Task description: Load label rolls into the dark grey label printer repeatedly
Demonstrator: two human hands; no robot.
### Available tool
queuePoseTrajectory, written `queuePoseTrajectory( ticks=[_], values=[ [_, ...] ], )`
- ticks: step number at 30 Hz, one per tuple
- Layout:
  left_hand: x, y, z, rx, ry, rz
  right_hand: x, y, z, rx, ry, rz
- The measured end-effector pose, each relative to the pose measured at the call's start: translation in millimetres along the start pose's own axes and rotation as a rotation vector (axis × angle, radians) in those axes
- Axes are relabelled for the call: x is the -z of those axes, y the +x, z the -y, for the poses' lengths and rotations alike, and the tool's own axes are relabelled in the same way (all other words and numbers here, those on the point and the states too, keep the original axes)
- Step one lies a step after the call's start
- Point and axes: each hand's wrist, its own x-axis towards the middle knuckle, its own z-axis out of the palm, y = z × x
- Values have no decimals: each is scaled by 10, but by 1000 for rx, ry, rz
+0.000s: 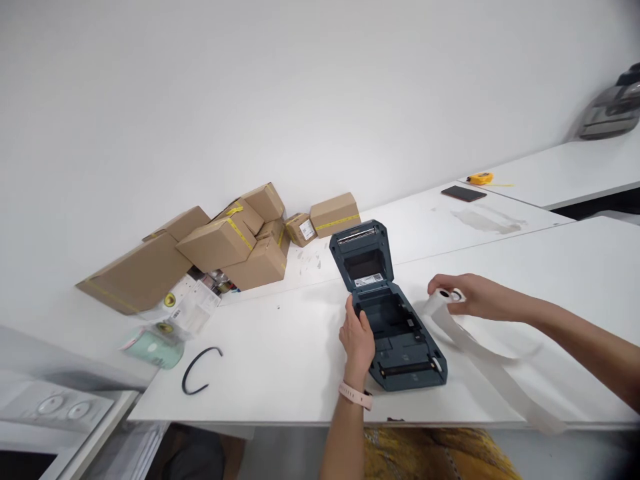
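A dark blue-grey label printer (400, 357) stands on the white table with its lid (364, 257) raised, so the hollow inside shows. Against the printer's left side rests my left hand (357, 333), its fingers curled over the edge and a pink band around the wrist. To the right of the printer, my right hand (467, 297) grips a roll of white label paper (439, 301) by its end, with the dark core hole facing up. A long loose strip (500, 380) runs from the roll across the table to its front edge.
Cardboard boxes (220, 243) are heaped at the back left, beside clear plastic packets and a mint-green pouch (155, 348). A black curved band (187, 373) lies in front. Farther right are a black flat slab (464, 193) and a yellow tape measure (480, 179).
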Motion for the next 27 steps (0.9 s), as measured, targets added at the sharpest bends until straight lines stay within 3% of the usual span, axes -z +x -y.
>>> queuePoseTrajectory(
  ticks=[3, 8, 12, 18, 21, 27],
  values=[
    [-5, -1, 9, 2, 4, -5, -78, 227, 1, 21, -269, 97],
    [-11, -5, 7, 8, 12, -2, -229, 521, 84, 99, -478, 187],
    [-5, -4, -3, 15, 8, -3, -337, 671, 48, 123, -502, 265],
    [9, -6, -5, -1, -5, 4, -488, 645, -48, 66, -439, 253],
    [8, -6, -6, 10, -14, 0, -400, 561, -83, 66, -337, 237],
    [-15, 2, 10, 1, -19, -7, 108, 234, -407, -52, -103, 77]
  ],
)
